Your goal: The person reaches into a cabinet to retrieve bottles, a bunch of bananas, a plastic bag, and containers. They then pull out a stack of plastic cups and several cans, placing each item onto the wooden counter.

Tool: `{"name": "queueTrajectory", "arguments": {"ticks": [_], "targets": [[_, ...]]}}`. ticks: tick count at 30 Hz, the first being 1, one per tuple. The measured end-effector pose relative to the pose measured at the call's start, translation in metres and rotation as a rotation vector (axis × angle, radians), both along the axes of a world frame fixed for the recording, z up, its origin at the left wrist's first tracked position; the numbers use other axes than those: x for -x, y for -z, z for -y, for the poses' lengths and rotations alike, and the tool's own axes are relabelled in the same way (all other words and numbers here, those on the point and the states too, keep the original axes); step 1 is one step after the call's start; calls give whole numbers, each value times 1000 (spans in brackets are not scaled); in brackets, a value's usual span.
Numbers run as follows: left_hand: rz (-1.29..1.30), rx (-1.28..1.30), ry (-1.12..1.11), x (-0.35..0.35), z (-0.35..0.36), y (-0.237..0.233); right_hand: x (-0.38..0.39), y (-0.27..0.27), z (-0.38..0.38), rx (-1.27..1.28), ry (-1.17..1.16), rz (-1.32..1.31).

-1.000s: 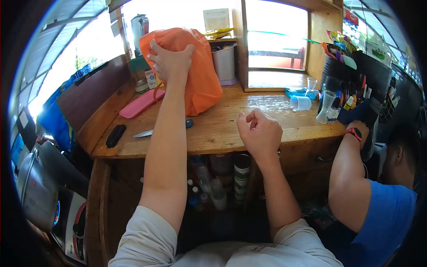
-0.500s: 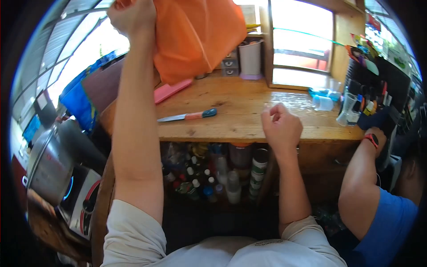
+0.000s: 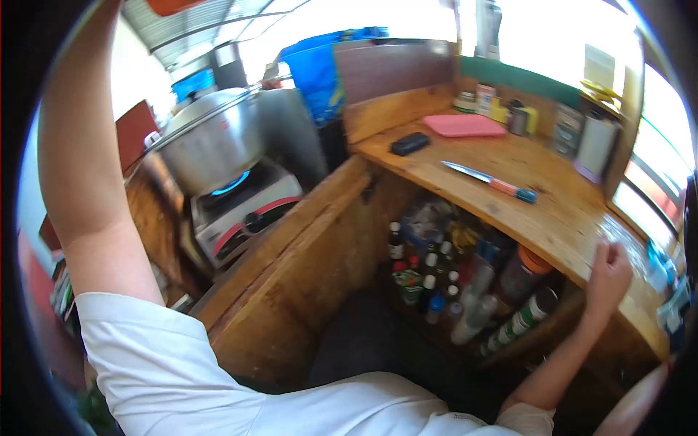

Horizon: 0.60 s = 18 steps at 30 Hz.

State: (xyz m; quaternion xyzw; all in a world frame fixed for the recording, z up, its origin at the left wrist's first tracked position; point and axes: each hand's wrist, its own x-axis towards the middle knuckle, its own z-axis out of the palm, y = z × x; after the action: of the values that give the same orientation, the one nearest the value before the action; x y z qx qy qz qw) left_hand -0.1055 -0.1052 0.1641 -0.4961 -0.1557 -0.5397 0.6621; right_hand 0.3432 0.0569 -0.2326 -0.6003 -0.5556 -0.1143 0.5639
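Observation:
My left arm (image 3: 87,160) reaches up past the upper left edge, and its hand is out of view. Beside it, only a sliver of the orange bag (image 3: 173,6) shows at the top. My right hand (image 3: 611,272) is curled closed at the front edge of the wooden counter (image 3: 552,214), with nothing visible in it. Close beyond it lies shiny clear plastic (image 3: 622,240). A knife (image 3: 494,183) with an orange and teal handle lies flat on the counter. Behind it are a pink tray-like board (image 3: 464,126) and a small black case (image 3: 410,144).
To the left, a large metal pot (image 3: 211,134) stands on a gas stove (image 3: 251,211) with a blue flame lit. A blue bag (image 3: 313,73) hangs behind. Several bottles (image 3: 432,283) fill the shelf below. Part of another person's arm (image 3: 640,400) shows at lower right.
The view has swung left, bringing the stove and pot closer to the middle. The orange bag, held in my left hand before, has nearly left the frame at the top. My right hand stays closed.

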Motion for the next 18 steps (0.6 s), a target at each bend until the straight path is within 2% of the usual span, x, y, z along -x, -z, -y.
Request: {"name": "queueTrajectory", "arguments": {"ticks": [4,9,12,15,18], "targets": [[-11,-72,-429,31,95,9,-19,13,-17,78,-22,-3],[-21,-165,-914,42,199,42,-35,18,-23,138,-50,67],[-46,-210,-1205,43,257,67,-54,35,-45,88,56,115],[-84,-255,-1463,37,305,96,-65,38,-64,157,-62,88],[-119,-283,-1680,32,340,128,-15,5,-13,253,171,231]]}}
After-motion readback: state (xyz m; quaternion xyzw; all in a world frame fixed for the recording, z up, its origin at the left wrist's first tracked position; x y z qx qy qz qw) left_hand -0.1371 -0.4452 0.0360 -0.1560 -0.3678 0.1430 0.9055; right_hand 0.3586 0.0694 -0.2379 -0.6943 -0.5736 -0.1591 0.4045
